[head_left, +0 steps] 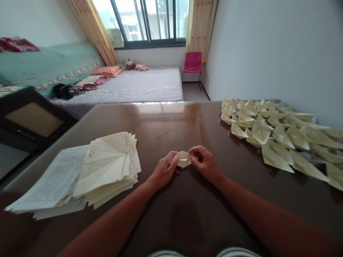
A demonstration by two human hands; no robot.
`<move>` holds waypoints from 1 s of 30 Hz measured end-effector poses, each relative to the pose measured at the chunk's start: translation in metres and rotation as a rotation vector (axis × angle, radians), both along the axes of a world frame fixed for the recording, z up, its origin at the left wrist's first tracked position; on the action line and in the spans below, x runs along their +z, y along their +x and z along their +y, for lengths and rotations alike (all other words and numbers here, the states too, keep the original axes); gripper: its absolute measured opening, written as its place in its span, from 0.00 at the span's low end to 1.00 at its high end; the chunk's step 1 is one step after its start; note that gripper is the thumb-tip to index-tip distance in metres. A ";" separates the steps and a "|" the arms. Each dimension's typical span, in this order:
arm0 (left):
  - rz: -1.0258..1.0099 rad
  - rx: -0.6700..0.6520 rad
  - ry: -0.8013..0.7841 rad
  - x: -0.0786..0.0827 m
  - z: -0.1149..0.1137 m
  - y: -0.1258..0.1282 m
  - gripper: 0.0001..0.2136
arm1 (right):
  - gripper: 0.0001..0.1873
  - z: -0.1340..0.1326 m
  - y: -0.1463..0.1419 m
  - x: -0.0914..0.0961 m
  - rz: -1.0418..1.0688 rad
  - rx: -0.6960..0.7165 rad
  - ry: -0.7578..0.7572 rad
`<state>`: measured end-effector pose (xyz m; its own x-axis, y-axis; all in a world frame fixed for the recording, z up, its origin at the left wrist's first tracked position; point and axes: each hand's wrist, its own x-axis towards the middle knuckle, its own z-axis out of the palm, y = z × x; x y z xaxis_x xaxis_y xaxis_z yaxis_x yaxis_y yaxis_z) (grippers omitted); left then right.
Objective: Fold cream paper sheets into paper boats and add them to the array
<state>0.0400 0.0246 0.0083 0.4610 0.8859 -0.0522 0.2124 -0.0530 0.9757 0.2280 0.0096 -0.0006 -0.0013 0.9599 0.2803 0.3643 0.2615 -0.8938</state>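
A small cream folded paper piece is held just above the brown table, between both hands. My left hand pinches its left end with curled fingers. My right hand grips its right end, fingers closed round the fold. A stack of flat cream sheets, creased with fold lines, lies to the left of my left hand. Many finished folded paper boats are spread over the right side of the table.
Printed white sheets lie under the stack near the table's left edge. Beyond the table are a bed, a pink chair, a window and a white wall on the right. A dark cabinet stands at the left.
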 end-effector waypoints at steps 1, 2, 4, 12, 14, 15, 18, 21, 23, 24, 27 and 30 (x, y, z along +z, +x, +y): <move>0.022 -0.007 0.019 0.000 0.000 0.000 0.19 | 0.05 -0.001 -0.001 0.000 -0.003 0.011 -0.006; 0.046 -0.015 0.034 0.001 0.000 -0.001 0.19 | 0.05 -0.002 -0.002 0.001 -0.004 0.020 -0.009; 0.080 -0.021 0.047 0.002 0.000 -0.001 0.19 | 0.05 -0.003 -0.003 0.002 -0.018 0.027 0.004; 0.065 0.028 0.025 -0.003 0.001 0.003 0.20 | 0.13 -0.002 -0.002 0.007 -0.196 0.042 0.229; 0.083 0.014 0.041 -0.004 0.001 0.002 0.20 | 0.12 -0.001 -0.002 0.006 -0.208 0.003 0.232; 0.094 0.009 0.049 -0.004 0.002 0.001 0.19 | 0.11 0.000 -0.002 0.005 -0.205 -0.004 0.220; 0.118 -0.013 0.059 -0.003 0.002 -0.001 0.19 | 0.08 0.001 -0.002 0.000 -0.185 0.053 0.135; 0.180 -0.039 0.095 0.001 0.001 -0.002 0.19 | 0.07 0.002 -0.003 -0.004 -0.191 0.095 0.079; 0.231 -0.053 0.136 0.005 -0.001 -0.002 0.19 | 0.06 0.003 -0.004 -0.005 -0.215 0.073 0.091; 0.254 -0.057 0.158 0.007 -0.002 -0.002 0.19 | 0.06 0.004 -0.004 -0.004 -0.230 0.057 0.104; 0.324 -0.047 0.232 0.011 -0.005 0.000 0.19 | 0.03 0.004 -0.005 -0.003 -0.258 0.011 0.131; 0.384 -0.049 0.284 0.012 -0.007 0.002 0.19 | 0.00 0.003 -0.006 -0.003 -0.255 0.015 0.128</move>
